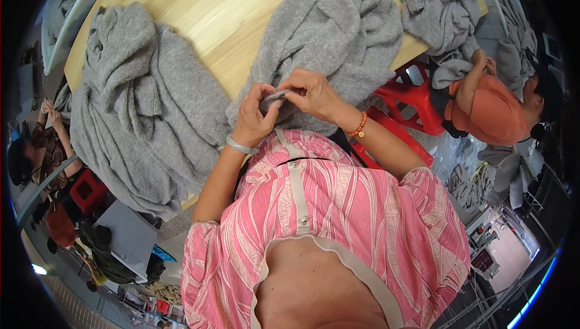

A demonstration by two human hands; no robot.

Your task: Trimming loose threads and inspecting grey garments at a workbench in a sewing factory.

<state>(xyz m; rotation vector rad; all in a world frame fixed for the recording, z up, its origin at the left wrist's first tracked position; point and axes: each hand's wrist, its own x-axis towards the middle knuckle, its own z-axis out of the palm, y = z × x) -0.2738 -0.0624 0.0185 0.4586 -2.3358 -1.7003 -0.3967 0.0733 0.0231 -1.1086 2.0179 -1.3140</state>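
Observation:
A grey knitted garment (338, 33) lies bunched from the table down toward my lap. My left hand (257, 111) pinches a narrow edge of it between thumb and fingers. Close beside it, my right hand (311, 93) grips the same edge, fingertips pressed together. The two hands almost meet over the held fold. Whether a needle or thread is between the fingers is too small to tell. A pale bangle (241, 146) circles my left wrist, and an orange bead bracelet (359, 125) is on my right.
More grey knits (145, 111) are heaped at the left of the wooden table (205, 9), and another pile (438, 3) sits at the far right. Red plastic stools (417, 99) stand at the right. A person in orange (492, 108) works there; another person (51, 148) sits at the left.

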